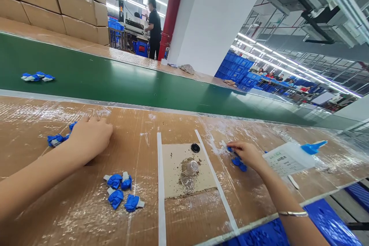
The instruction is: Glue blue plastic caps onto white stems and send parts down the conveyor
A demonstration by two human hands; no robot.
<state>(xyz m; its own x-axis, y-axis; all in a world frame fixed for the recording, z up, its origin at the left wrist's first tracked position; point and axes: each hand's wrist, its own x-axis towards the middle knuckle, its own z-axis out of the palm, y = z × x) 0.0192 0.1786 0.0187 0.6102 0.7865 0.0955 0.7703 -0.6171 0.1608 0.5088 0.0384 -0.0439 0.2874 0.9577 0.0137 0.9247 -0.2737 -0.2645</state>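
My left hand is palm down on the brown tabletop with its fingers curled under; whatever is beneath them is hidden. Small blue-and-white pieces lie just beside it, partly covered by the hand. Nearer to me is a loose group of several blue pieces with pale tabs. My right hand pinches a small blue piece between thumb and fingers, close to the table. Under that hand lie more flat blue pieces.
Between two white tape strips lies a stained beige sheet with a small clear cup and a black cap. A white bottle with blue nozzle is at right. Behind runs a green belt carrying blue-and-white pieces.
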